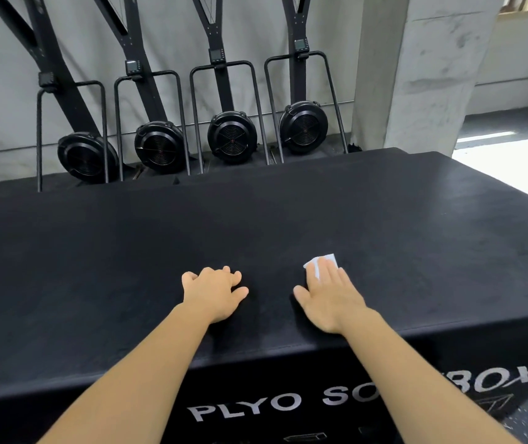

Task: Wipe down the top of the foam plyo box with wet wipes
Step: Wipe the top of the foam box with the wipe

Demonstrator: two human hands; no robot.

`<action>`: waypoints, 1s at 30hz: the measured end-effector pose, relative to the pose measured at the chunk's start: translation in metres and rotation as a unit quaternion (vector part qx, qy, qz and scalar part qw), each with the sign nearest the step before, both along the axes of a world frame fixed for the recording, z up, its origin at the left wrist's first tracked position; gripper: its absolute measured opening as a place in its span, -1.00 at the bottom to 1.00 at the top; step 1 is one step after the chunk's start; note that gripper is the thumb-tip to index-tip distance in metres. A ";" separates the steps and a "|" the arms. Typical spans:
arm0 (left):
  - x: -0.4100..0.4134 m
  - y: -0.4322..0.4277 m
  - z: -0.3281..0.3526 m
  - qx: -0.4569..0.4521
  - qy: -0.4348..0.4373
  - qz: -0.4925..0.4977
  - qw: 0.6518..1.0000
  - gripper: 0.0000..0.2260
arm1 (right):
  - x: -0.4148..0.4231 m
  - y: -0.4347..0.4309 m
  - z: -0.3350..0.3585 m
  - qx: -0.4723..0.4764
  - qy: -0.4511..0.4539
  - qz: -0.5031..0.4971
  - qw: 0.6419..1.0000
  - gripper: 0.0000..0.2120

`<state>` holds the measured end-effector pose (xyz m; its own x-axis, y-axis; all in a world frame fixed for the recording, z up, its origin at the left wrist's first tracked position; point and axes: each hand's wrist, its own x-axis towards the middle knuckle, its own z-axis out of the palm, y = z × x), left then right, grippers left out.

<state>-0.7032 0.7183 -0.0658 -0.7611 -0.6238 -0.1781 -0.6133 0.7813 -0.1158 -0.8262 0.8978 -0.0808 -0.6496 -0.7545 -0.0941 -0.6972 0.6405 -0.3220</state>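
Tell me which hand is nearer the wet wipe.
Right. The right hand presses flat on the wet wipe; the left hand rests on the plyo box top, apart, off to the wipe's left.

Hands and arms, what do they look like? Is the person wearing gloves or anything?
No gloves. The left hand and right hand are both bare, with no rings, watch or bracelet showing. Both forearms are bare too; no sleeve comes into view.

I read plyo box (256,225) top as matt black, finely grained cover | front lettering (246,406) silvery, faint sheen | wet wipe (322,262) white, thin, cloth-like | pillar (432,75) rough grey concrete | fan housings (232,137) black, semi-gloss plastic
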 end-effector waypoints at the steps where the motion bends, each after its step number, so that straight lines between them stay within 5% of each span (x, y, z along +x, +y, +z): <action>1: 0.000 0.000 0.000 0.000 -0.001 0.000 1.000 -0.57 | 0.011 -0.005 0.000 0.000 0.000 0.013 1.000 -0.48; 13: 0.002 -0.001 0.005 0.018 0.001 0.004 1.000 -0.58 | 0.051 -0.030 -0.004 0.033 0.027 0.194 0.980 -0.43; 19: 0.001 -0.002 0.006 0.043 0.004 0.001 0.999 -0.58 | -0.013 -0.005 -0.003 -0.016 0.028 0.106 0.994 -0.63; 30: -0.002 -0.005 0.005 0.058 -0.010 -0.001 0.998 -0.59 | -0.040 -0.006 0.001 0.053 -0.025 -0.041 0.997 -0.47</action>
